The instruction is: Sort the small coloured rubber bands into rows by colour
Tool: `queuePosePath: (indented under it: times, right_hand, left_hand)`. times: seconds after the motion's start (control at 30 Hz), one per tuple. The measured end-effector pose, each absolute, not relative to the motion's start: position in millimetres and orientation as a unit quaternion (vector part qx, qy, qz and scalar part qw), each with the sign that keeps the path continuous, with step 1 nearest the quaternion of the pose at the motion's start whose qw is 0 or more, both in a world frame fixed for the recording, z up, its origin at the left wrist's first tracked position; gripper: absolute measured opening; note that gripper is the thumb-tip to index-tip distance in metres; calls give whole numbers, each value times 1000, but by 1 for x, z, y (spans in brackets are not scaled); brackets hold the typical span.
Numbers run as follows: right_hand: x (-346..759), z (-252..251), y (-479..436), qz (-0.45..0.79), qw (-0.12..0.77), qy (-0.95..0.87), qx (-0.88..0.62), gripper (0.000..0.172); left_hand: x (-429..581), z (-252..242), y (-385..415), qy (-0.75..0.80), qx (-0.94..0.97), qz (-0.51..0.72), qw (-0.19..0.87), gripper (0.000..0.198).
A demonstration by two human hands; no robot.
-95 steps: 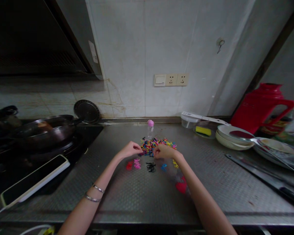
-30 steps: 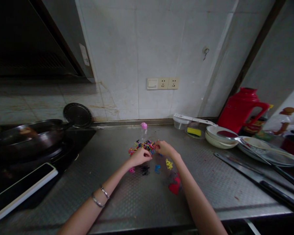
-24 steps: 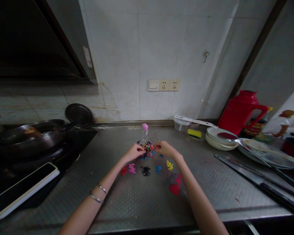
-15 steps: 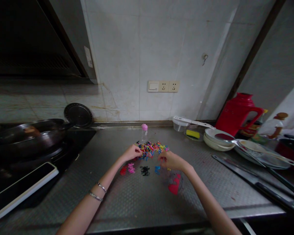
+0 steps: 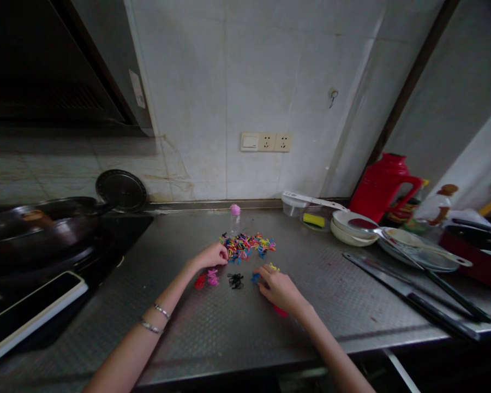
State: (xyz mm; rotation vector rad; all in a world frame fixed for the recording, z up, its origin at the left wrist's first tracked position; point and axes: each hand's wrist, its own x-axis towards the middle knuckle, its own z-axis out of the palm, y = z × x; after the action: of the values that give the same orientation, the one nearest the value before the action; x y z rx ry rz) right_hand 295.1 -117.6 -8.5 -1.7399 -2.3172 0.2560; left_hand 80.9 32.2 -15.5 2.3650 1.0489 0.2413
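Note:
A mixed heap of small coloured rubber bands [image 5: 247,245] lies on the metal counter. At the heap's left edge is my left hand [image 5: 213,256], its fingertips pinched together; what they hold, if anything, is hidden. My right hand [image 5: 280,286] is lowered over a little group of blue rubber bands [image 5: 255,278], fingers curled down and touching or nearly touching them. Sorted groups lie in front of the heap: red bands [image 5: 199,281], pink bands [image 5: 213,277], black bands [image 5: 235,281] and yellow bands [image 5: 274,267]. Beneath my right hand a red-printed item [image 5: 280,311] is mostly covered.
Behind the heap stands a small clear bottle with a pink cap [image 5: 235,218]. Bowls [image 5: 354,229], a yellow sponge [image 5: 313,220], a knife [image 5: 409,297] and a red thermos [image 5: 382,188] occupy the right. On the left are a phone [image 5: 33,314] and a pan [image 5: 41,229] on the stove.
My right hand has moved from the heap's right edge toward me, down to the blue bands, covering more of the red-printed item. My left hand stays beside the heap. The view has shifted slightly.

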Motion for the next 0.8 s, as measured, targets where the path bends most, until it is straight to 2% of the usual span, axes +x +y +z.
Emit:
queuePosePath:
  times: [0.17, 0.67, 0.8]
  right_hand:
    - [295, -4, -115, 81, 109, -795, -591, 33]
    - [333, 3, -100, 89, 183, -749, -631, 28]
    - [345, 1, -94, 79, 169, -735, -652, 25]
  left_hand:
    - [84, -18, 31, 385, 885, 95, 244, 19]
    - [103, -3, 22, 353, 890, 165, 238, 20]
    - [126, -5, 9, 339, 893, 158, 252, 20]
